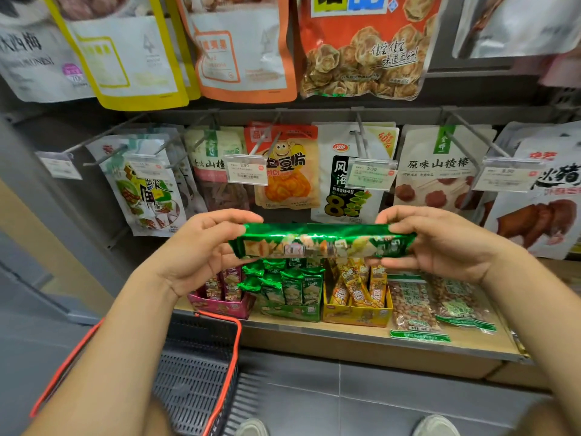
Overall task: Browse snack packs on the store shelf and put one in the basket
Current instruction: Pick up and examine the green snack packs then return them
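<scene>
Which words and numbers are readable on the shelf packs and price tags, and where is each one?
"原味山楂棒": beige pack.
"5.90": greenish price tag.
"3.90": white price tag.
"8", "40%": black-and-white pack.
"大西梅": grey pack, top left.
Green pack, held by left hand and right hand: print too blurred.
Smaller print elsewhere: unreadable.

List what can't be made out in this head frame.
green snack pack: head view, both ends covered by the left hand and right hand; its print is blurred.
basket: head view, near end cut by the bottom edge, one side behind the left forearm.
price tags: head view, small print too blurred to read.
top-row pouches: head view, cut off by the top edge.
</scene>
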`<act>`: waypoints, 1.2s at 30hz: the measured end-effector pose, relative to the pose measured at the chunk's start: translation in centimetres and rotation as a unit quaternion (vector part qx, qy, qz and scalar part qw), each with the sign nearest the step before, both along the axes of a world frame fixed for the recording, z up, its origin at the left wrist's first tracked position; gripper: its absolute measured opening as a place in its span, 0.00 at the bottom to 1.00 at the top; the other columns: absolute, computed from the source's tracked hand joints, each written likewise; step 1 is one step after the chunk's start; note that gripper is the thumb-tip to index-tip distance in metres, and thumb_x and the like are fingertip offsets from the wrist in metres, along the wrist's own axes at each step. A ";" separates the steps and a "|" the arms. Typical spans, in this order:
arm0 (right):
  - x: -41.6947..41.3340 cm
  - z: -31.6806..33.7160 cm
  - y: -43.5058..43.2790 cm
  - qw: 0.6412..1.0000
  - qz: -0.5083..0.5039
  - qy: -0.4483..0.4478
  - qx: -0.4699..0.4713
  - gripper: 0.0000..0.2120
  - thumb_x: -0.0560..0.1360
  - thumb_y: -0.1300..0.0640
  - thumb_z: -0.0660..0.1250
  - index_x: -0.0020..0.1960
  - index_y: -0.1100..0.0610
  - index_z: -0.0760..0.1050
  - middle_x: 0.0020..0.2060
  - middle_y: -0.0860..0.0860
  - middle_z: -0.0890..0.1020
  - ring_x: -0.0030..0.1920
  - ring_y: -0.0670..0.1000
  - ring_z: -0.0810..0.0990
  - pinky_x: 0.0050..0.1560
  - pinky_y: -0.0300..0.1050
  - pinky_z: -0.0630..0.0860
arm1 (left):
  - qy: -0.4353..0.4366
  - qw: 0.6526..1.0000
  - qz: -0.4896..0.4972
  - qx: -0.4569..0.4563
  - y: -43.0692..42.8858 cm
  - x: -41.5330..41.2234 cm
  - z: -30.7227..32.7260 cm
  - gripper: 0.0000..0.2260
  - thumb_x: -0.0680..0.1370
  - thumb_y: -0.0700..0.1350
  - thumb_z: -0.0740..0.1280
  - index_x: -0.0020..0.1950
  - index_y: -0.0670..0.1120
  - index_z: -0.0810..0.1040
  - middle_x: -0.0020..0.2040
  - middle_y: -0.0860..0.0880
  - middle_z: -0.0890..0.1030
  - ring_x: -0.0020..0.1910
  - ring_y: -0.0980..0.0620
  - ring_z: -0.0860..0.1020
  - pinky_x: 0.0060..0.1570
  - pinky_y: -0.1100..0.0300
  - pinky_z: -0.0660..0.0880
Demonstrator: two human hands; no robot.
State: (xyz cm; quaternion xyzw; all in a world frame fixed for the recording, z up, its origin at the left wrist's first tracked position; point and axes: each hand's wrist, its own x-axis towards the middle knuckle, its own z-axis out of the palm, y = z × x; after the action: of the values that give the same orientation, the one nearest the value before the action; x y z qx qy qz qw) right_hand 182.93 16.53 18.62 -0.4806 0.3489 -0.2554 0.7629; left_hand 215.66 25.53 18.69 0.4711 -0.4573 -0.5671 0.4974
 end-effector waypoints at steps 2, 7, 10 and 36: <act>0.7 -0.2 0.0 0.997 -0.067 0.032 0.008 0.09 0.74 0.56 0.67 0.51 0.60 0.78 0.51 0.65 0.83 0.45 0.64 0.85 0.34 0.43 0.82 | -0.011 0.998 0.062 0.018 -0.3 -0.7 -0.2 0.10 0.74 0.47 0.66 0.48 0.44 0.85 0.45 0.40 0.85 0.40 0.47 0.85 0.34 0.62 0.81; 2.2 -0.9 -0.1 0.988 -0.151 0.042 -0.017 0.23 0.68 0.44 0.70 0.54 0.61 0.78 0.41 0.57 0.86 0.35 0.50 0.84 0.30 0.37 0.80 | -0.129 0.971 0.203 0.015 -1.2 -1.7 -1.5 0.16 0.79 0.52 0.65 0.47 0.40 0.82 0.38 0.41 0.84 0.23 0.52 0.76 0.19 0.67 0.70; 2.4 -0.7 0.1 0.987 -0.153 0.033 -0.031 0.18 0.66 0.51 0.73 0.52 0.60 0.79 0.40 0.56 0.86 0.36 0.50 0.85 0.30 0.36 0.79 | -0.204 0.958 0.201 0.004 -1.4 -1.8 -2.1 0.18 0.82 0.52 0.61 0.46 0.39 0.81 0.30 0.42 0.82 0.19 0.54 0.70 0.18 0.68 0.65; -1.5 -1.3 -0.1 0.834 -0.222 0.323 -0.390 0.17 0.73 0.64 0.73 0.55 0.46 0.78 0.51 0.46 0.79 0.53 0.51 0.79 0.53 0.48 0.79 | -0.699 0.700 -0.093 -0.113 -6.3 -9.3 -8.0 0.25 0.73 0.52 0.72 0.69 0.53 0.72 0.68 0.51 0.73 0.69 0.48 0.66 0.65 0.48 0.70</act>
State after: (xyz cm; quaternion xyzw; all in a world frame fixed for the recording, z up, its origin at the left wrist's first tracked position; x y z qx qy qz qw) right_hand 181.44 16.45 17.28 -0.7026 0.5444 -0.3632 0.2793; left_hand 206.35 19.19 10.65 0.6275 -0.7756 -0.0622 0.0295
